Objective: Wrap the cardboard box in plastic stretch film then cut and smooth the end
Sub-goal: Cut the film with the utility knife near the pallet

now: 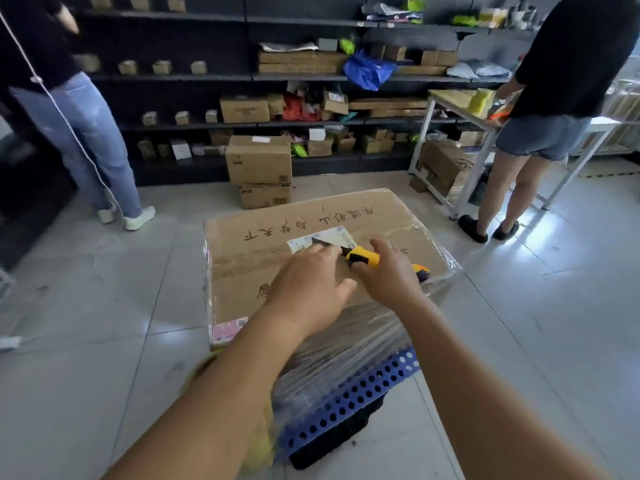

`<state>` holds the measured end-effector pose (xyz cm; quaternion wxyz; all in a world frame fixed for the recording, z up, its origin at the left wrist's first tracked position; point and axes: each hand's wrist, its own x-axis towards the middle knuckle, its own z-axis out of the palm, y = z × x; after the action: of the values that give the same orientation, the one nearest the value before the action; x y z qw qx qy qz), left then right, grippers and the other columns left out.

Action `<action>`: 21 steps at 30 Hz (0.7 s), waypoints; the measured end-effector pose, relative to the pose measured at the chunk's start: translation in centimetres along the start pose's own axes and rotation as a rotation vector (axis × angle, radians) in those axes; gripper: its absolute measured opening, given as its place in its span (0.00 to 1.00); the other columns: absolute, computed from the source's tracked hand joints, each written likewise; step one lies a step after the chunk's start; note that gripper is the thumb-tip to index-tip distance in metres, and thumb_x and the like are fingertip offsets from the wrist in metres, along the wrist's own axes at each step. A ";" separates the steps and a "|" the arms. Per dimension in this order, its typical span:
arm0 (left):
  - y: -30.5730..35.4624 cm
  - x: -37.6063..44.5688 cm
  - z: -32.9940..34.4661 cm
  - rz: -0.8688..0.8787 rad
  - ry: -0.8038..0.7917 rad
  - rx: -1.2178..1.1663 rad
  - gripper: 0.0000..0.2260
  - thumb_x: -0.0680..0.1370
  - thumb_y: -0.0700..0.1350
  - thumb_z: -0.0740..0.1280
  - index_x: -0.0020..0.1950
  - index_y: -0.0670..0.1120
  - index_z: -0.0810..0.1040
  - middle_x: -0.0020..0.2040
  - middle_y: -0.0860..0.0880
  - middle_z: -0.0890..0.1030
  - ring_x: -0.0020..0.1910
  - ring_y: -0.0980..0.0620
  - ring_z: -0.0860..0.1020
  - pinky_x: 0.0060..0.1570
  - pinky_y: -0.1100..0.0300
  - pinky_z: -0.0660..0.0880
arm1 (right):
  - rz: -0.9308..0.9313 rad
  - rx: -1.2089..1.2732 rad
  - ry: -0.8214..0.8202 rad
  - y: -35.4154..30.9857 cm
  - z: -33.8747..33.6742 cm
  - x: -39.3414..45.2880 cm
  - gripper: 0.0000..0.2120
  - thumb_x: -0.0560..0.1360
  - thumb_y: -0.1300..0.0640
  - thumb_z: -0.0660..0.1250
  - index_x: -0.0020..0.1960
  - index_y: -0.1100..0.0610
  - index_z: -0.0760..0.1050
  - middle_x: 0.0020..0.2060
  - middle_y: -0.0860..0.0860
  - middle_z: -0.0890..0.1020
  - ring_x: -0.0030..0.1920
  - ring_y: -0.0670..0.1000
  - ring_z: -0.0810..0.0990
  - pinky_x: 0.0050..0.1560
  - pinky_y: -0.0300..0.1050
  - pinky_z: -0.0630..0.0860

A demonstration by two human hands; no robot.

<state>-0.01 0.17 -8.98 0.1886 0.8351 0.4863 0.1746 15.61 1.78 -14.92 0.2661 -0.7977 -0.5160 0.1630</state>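
Observation:
A large cardboard box [270,237] with dark printed characters lies flat in front of me, covered in clear stretch film [349,344] that bunches at its near side. My right hand [391,271] grips a yellow and black utility knife [363,255], blade pointing left over a white label [322,239] on the box top. My left hand [308,289] rests palm down on the film-covered top, fingertips beside the blade.
The box sits on a blue perforated crate [349,393] on a tiled floor. Two stacked cartons [259,171] stand behind it before dark shelves. One person [86,133] stands at the left, another [540,133] at a white table [460,109] on the right.

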 end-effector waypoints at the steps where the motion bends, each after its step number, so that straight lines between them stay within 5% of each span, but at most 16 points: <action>1: 0.2 0.3 0.4 -0.035 -0.008 0.002 0.21 0.76 0.52 0.63 0.68 0.50 0.67 0.66 0.51 0.72 0.63 0.51 0.70 0.60 0.56 0.68 | -0.031 -0.089 -0.054 0.3 0.3 1.1 0.26 0.76 0.50 0.64 0.73 0.53 0.64 0.67 0.54 0.72 0.66 0.57 0.69 0.64 0.49 0.65; 9: 0.3 -0.4 2.2 -0.263 -0.017 -0.002 0.25 0.77 0.54 0.62 0.72 0.50 0.62 0.71 0.50 0.66 0.69 0.51 0.65 0.68 0.55 0.63 | -0.234 -0.438 -0.140 1.6 1.6 5.9 0.19 0.78 0.59 0.57 0.69 0.52 0.68 0.65 0.54 0.72 0.64 0.58 0.69 0.62 0.50 0.64; 16: 1.3 -4.8 2.6 -0.281 0.007 0.033 0.26 0.78 0.55 0.61 0.74 0.49 0.59 0.72 0.52 0.66 0.69 0.52 0.65 0.67 0.57 0.62 | -0.501 -0.347 0.084 -1.5 -2.1 3.0 0.22 0.78 0.63 0.57 0.71 0.53 0.61 0.63 0.55 0.71 0.60 0.59 0.70 0.59 0.51 0.65; 21: 1.0 -9.0 4.3 -0.235 0.024 0.221 0.25 0.79 0.54 0.56 0.74 0.48 0.56 0.71 0.51 0.66 0.69 0.52 0.63 0.71 0.56 0.52 | -0.436 -0.162 -0.031 -3.1 -4.0 -4.5 0.15 0.82 0.54 0.50 0.67 0.53 0.61 0.56 0.52 0.71 0.37 0.54 0.73 0.36 0.46 0.67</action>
<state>-1.41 -8.81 -13.23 0.1089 0.7861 0.5990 0.1069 13.55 -2.33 -9.93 0.2223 -0.6834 -0.6916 0.0720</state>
